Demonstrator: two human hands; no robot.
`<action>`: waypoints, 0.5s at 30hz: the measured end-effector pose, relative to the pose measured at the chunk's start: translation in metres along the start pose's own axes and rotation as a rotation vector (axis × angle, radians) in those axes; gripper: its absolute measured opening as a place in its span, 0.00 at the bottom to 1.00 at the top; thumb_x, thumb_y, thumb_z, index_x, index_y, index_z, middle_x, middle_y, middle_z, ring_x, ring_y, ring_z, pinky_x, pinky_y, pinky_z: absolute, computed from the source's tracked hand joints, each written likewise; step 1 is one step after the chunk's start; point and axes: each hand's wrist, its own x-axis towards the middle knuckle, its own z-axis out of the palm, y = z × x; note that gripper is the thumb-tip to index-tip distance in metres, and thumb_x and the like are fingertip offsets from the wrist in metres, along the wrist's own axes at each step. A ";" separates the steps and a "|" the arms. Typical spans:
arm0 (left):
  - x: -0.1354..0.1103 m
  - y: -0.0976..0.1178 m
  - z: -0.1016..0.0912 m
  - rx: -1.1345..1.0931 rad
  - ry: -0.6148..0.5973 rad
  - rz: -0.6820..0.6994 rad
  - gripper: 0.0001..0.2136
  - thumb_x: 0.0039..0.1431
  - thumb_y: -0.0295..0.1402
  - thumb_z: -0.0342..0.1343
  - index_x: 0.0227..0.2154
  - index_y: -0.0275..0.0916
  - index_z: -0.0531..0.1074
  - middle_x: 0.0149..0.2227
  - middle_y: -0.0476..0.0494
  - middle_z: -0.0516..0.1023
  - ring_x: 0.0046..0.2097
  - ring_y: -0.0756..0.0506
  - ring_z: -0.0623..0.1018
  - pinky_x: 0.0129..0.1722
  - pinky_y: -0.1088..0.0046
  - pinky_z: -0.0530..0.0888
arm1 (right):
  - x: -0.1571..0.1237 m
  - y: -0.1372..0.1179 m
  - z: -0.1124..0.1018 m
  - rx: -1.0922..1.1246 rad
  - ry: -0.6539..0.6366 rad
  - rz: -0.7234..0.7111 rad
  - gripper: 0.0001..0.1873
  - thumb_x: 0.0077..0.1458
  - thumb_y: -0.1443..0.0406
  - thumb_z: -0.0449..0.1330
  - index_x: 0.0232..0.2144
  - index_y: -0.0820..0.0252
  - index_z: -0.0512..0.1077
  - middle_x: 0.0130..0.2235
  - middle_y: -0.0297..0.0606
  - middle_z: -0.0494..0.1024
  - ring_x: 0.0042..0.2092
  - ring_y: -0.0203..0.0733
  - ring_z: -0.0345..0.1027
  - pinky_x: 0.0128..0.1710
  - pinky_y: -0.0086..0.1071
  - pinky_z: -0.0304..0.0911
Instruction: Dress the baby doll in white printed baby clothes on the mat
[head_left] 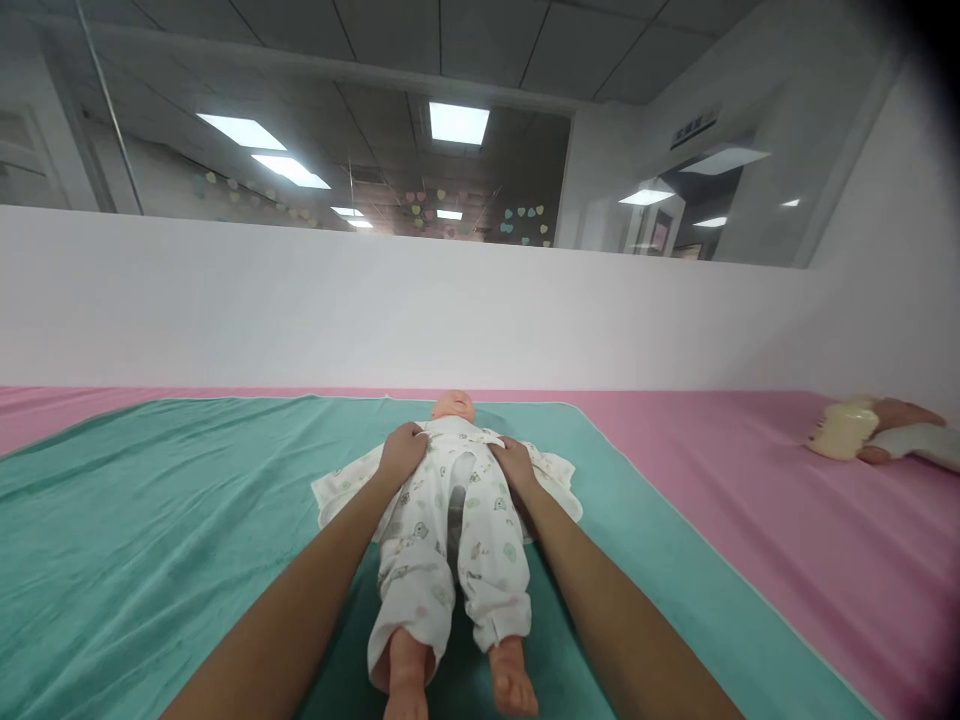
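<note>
Pink covering is seen across the surface (750, 480), with a teal blanket (150, 530) spread over it and a white partition behind. A baby doll (450, 500) is laid on its back in the middle of the blanket, dressed in a printed romper (420, 560) with loose cloth fanned out at both sides. The left hand (401, 452) and the right hand (514, 463) are closed on the cloth at the doll's chest, fingers curled into it. The doll is judged light and stiff-limbed, the garment soft and easily bunched, best taken at its edges. At far right, another person's hand (896, 425) and a pale bottle (840, 430) are cut off and hard to make out.
</note>
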 end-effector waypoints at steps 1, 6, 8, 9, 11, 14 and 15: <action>-0.002 -0.002 0.003 0.001 0.011 -0.017 0.06 0.52 0.29 0.45 0.25 0.38 0.66 0.29 0.44 0.74 0.33 0.45 0.72 0.30 0.74 0.62 | 0.003 0.002 0.002 -0.003 0.011 0.011 0.14 0.47 0.59 0.51 0.30 0.60 0.73 0.35 0.37 0.76 0.39 0.43 0.67 0.40 0.32 0.58; -0.026 -0.016 0.005 0.037 -0.015 -0.047 0.06 0.55 0.32 0.47 0.35 0.39 0.66 0.33 0.42 0.75 0.37 0.42 0.73 0.32 0.73 0.63 | -0.001 0.005 0.009 -0.048 0.056 0.028 0.09 0.47 0.58 0.54 0.25 0.58 0.67 0.31 0.34 0.73 0.37 0.41 0.64 0.38 0.31 0.55; -0.034 -0.021 0.004 0.079 -0.067 -0.070 0.09 0.57 0.33 0.46 0.38 0.37 0.65 0.33 0.38 0.75 0.37 0.40 0.73 0.32 0.71 0.63 | -0.006 0.004 0.009 -0.061 0.064 0.055 0.11 0.47 0.57 0.55 0.22 0.57 0.64 0.27 0.34 0.70 0.35 0.42 0.62 0.37 0.33 0.54; -0.037 -0.023 0.003 0.089 -0.093 -0.081 0.09 0.58 0.34 0.45 0.39 0.36 0.65 0.33 0.36 0.75 0.38 0.39 0.73 0.32 0.70 0.63 | -0.009 0.004 0.008 -0.060 0.064 0.076 0.12 0.46 0.57 0.56 0.21 0.57 0.62 0.26 0.35 0.69 0.35 0.43 0.62 0.37 0.33 0.54; -0.040 -0.026 0.001 0.073 -0.132 -0.097 0.09 0.58 0.34 0.46 0.37 0.35 0.67 0.34 0.33 0.75 0.39 0.37 0.74 0.33 0.69 0.63 | -0.013 0.002 0.006 -0.036 0.051 0.124 0.13 0.45 0.57 0.57 0.19 0.57 0.61 0.25 0.36 0.69 0.35 0.45 0.62 0.36 0.34 0.54; -0.044 -0.027 -0.004 -0.006 -0.182 -0.112 0.09 0.56 0.34 0.49 0.34 0.34 0.70 0.37 0.32 0.76 0.41 0.37 0.74 0.35 0.68 0.65 | -0.023 0.000 0.002 0.064 -0.034 0.171 0.11 0.47 0.58 0.56 0.20 0.58 0.64 0.26 0.39 0.71 0.35 0.46 0.65 0.35 0.35 0.57; -0.045 -0.026 -0.006 -0.047 -0.204 -0.113 0.09 0.55 0.35 0.50 0.33 0.34 0.71 0.38 0.32 0.76 0.41 0.37 0.74 0.35 0.69 0.65 | -0.027 0.000 0.000 0.114 -0.084 0.176 0.11 0.48 0.58 0.56 0.22 0.59 0.66 0.26 0.40 0.72 0.35 0.45 0.66 0.35 0.34 0.58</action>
